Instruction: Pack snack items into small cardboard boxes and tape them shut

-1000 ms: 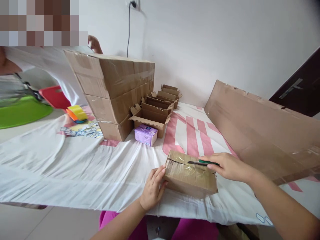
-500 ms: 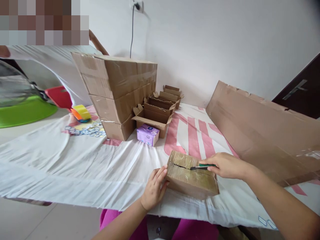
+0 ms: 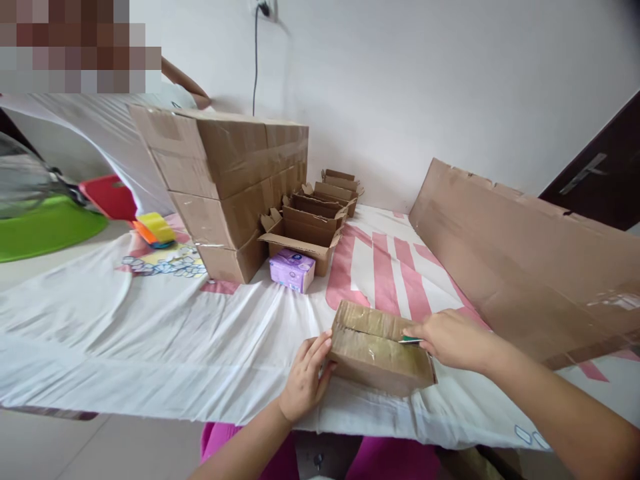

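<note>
Cutter [image 3: 411, 339] moved rightward; purple pack [image 3: 293, 270] bears unreadable print.

Right hand [image 3: 453, 339] covers most of the knife [image 3: 412, 340]; just a bit of green and a sliver of blade show, tip depth unclear. Slit in the taped box [image 3: 377, 363] too narrow to see contents; underside hidden. Left hand's [image 3: 305, 379] palm out of sight. Both forearms cut off by frame edges. Co-worker [image 3: 107, 127] pixelated up top, cropped left, partly behind the box stack [image 3: 235, 200]. Cord's [image 3: 255, 70] lower end also hidden there. Rear open boxes [image 3: 334, 190] mostly blocked by front ones. Purple pack's [image 3: 291, 270] print too small to read. Cardboard sheet [image 3: 525, 267] and door [image 3: 600, 173] cropped right.
</note>
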Motion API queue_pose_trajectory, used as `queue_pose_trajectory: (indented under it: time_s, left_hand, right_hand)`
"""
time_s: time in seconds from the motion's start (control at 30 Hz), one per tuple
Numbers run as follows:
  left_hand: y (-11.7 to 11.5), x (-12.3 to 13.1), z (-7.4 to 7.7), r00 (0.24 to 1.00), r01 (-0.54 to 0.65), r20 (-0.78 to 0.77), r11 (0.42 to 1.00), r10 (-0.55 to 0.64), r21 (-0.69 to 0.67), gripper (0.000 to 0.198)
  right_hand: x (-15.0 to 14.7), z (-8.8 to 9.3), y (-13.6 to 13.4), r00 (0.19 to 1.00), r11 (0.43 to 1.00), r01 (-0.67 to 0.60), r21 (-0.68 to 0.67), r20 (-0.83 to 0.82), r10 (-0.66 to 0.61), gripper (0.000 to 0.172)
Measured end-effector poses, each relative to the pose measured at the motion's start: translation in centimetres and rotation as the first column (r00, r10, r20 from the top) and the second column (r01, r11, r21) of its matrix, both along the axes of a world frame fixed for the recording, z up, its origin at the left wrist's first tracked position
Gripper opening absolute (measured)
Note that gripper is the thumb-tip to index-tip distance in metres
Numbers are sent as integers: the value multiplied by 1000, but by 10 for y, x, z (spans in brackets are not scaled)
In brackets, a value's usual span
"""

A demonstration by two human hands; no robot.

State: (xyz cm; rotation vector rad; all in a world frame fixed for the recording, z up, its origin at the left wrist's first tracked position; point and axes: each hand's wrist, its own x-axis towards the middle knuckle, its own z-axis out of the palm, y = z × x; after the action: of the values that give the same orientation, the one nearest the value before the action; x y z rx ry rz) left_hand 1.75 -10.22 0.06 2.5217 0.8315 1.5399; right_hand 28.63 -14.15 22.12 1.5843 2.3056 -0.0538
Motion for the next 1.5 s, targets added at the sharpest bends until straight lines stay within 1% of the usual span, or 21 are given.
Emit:
queue_pose_trajectory:
  time_s: [0.07, 0.23, 0.37, 0.47, 0.53, 0.67, 0.73, 0.83, 0.93, 1.03, 1.13, 1.23, 1.3, 1.37, 1.5]
  left_hand:
    - [0, 0, 0, 1000, -1, 3, 1000, 1, -7, 70]
    - [0, 3, 2, 999, 16, 37, 1000, -16, -7, 73]
    - [-2, 2, 3, 996, 39, 84, 999, -40, 13, 76]
    - [-3, 1, 1, 996, 41, 74, 999, -41, 12, 74]
    - [-1, 1, 0, 999, 26, 39, 1000, -26, 0, 71]
    - [5, 2, -1, 1000, 6, -14, 1000, -7, -28, 68]
    - [7, 3, -1, 1000, 16, -15, 999, -16, -31, 68]
    - [8, 2, -3, 1000, 18, -21, 1000, -19, -26, 68]
    - [7, 2, -5, 1000, 5, -28, 1000, -6, -18, 67]
    - [8, 1, -6, 999, 7, -32, 1000, -7, -8, 65]
    - [8, 0, -6, 999, 25, -29, 1000, -25, 2, 64]
    - [9, 0, -4, 999, 31, -22, 1000, -31, 3, 64]
    - [9, 0, -4, 999, 28, -21, 1000, -28, -2, 64]
    - [8, 1, -4, 999, 29, -20, 1000, -29, -10, 63]
    - [8, 1, -4, 999, 37, -14, 999, -37, -20, 63]
  right_hand:
    - [8, 4, -5, 1000, 1000, 16, -27, -21, -16, 39]
    - [30, 11, -17, 966, 996, 82, -41, -242, -90, 42]
    - [40, 9, -27, 911, 994, 46, -98, -403, -82, 40]
    - [44, 4, -36, 878, 991, 17, -131, -472, -77, 39]
    - [45, -1, -40, 873, 995, 24, -95, -483, -67, 39]
    - [46, -9, -39, 865, 995, 93, 48, -498, -57, 40]
    - [44, -10, -34, 866, 991, 120, 63, -494, -74, 40]
    - [30, -10, -22, 868, 994, 101, 35, -491, -71, 40]
    - [12, -12, -7, 871, 999, 41, 1, -490, -35, 40]
    - [1, -11, 7, 895, 996, 9, -87, -445, -47, 42]
    - [4, -4, 15, 906, 973, 6, -230, -411, -102, 42]
    - [14, 8, 17, 915, 949, 32, -314, -372, -154, 41]
    - [19, 13, 15, 924, 944, 46, -326, -345, -164, 40]
    - [20, 14, 14, 931, 950, 43, -309, -332, -150, 41]
    - [9, 1, 14, 926, 982, -5, -191, -372, -68, 42]
